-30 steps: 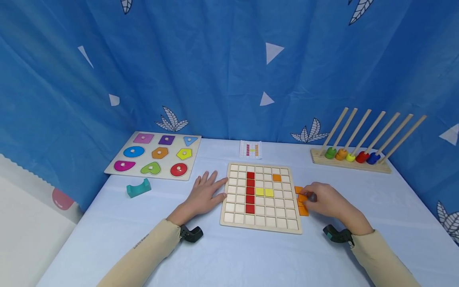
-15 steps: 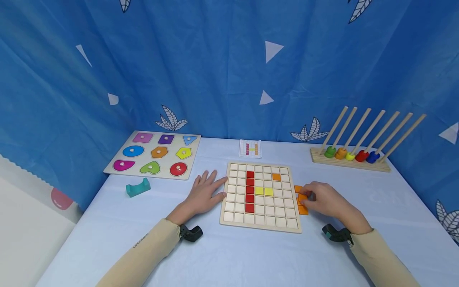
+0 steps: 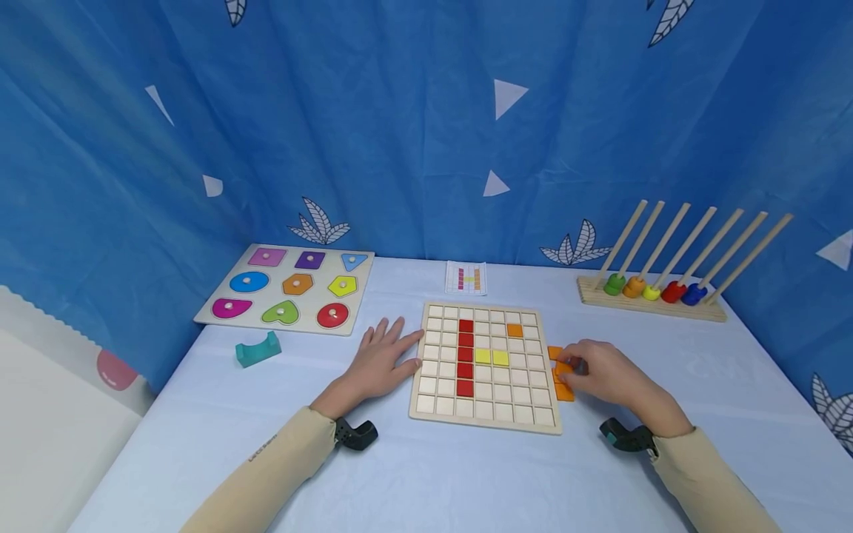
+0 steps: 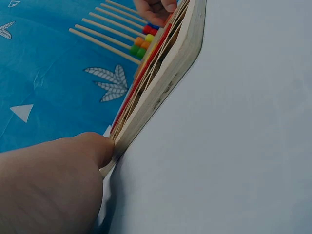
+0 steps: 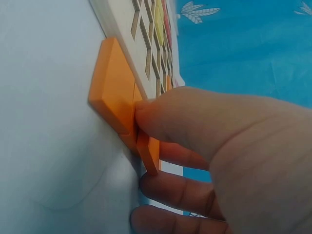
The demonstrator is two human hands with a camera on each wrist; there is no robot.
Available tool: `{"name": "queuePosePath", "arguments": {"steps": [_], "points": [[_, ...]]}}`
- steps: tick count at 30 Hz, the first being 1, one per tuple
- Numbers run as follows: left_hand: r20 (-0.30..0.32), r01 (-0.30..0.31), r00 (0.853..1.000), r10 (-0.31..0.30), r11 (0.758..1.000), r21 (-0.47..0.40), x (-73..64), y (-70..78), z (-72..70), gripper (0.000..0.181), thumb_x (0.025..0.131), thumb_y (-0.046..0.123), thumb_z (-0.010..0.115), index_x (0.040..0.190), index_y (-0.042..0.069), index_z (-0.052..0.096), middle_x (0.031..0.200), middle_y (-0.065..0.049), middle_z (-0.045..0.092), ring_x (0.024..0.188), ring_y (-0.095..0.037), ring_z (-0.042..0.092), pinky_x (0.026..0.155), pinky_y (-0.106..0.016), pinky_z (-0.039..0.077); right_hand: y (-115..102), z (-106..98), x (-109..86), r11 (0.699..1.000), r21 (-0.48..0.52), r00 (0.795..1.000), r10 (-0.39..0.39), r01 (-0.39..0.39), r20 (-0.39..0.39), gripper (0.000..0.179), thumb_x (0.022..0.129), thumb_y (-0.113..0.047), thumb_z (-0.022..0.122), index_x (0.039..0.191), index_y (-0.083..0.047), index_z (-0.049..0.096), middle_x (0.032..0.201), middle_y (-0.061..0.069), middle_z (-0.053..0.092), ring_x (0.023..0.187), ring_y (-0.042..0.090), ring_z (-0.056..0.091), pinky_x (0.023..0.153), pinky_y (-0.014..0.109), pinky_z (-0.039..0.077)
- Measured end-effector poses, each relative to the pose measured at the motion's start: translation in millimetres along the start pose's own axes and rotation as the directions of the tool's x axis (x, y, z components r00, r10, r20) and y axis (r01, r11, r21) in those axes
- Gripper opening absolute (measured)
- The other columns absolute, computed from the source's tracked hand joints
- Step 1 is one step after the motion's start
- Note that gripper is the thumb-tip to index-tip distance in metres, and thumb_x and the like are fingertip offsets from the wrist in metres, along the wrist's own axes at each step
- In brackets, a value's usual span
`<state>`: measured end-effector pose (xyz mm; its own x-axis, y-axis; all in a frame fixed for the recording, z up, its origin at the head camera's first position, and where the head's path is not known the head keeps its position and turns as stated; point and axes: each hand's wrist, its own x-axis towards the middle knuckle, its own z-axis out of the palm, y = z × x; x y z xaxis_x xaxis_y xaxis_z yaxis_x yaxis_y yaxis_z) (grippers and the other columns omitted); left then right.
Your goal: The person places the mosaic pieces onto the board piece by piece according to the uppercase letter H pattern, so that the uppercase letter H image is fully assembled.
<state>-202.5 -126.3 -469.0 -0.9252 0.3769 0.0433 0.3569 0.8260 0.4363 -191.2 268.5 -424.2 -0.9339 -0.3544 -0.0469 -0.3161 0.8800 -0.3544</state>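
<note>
A wooden grid board [image 3: 485,423] lies mid-table, with a column of red square tiles [image 3: 465,354], two yellow tiles [image 3: 492,357] and one orange tile [image 3: 514,330] in its cells. My left hand [image 3: 376,363] lies flat with fingers spread, thumb and index fingertips at the board's left edge. Past the right edge, several loose orange tiles [image 3: 565,394] lie under and around my right hand [image 3: 609,370]. In the right wrist view, the thumb [image 5: 161,114] and fingers pinch an orange square tile [image 5: 151,153], tilted on edge beside another orange tile [image 5: 112,87].
A small pattern card [image 3: 466,279] lies behind the board. Back left is a shape puzzle [image 3: 309,318] with knobbed pieces; a teal curved block [image 3: 258,349] sits before it. A peg stand [image 3: 653,305] with coloured beads stands back right, near the blue curtain [image 3: 426,148].
</note>
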Motion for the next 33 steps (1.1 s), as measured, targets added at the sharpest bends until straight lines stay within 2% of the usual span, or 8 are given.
{"name": "queuePosePath", "arguments": {"steps": [22, 33], "points": [[-0.022, -0.017, 1.0, 0.017, 1.0, -0.004, -0.2, -0.1, 1.6, 0.059, 0.099, 0.039, 0.057, 0.154, 0.018, 0.048, 0.166, -0.022, 0.03, 0.155, -0.051, 0.016, 0.123, -0.07, 0.012, -1.5, -1.2, -1.7, 1.0, -0.007, 1.0, -0.013, 0.013, -0.01, 0.027, 0.084, -0.018, 0.08, 0.107, -0.005, 0.077, 0.081, -0.002, 0.063, 0.073, 0.013, 0.051, 0.06, 0.022, 0.045], [-0.012, -0.007, 1.0, 0.007, 1.0, 0.001, -0.4, 1.1, -0.7, 0.058, 0.1, 0.041, 0.056, 0.154, 0.021, 0.047, 0.167, -0.02, 0.029, 0.156, -0.05, 0.015, 0.124, -0.069, 0.012, -0.6, -1.0, -2.1, 0.999, 0.002, 0.999, -0.033, 0.033, -0.033, 0.026, 0.085, -0.016, 0.079, 0.108, -0.006, 0.077, 0.083, -0.002, 0.063, 0.073, 0.012, 0.051, 0.06, 0.021, 0.046]]}}
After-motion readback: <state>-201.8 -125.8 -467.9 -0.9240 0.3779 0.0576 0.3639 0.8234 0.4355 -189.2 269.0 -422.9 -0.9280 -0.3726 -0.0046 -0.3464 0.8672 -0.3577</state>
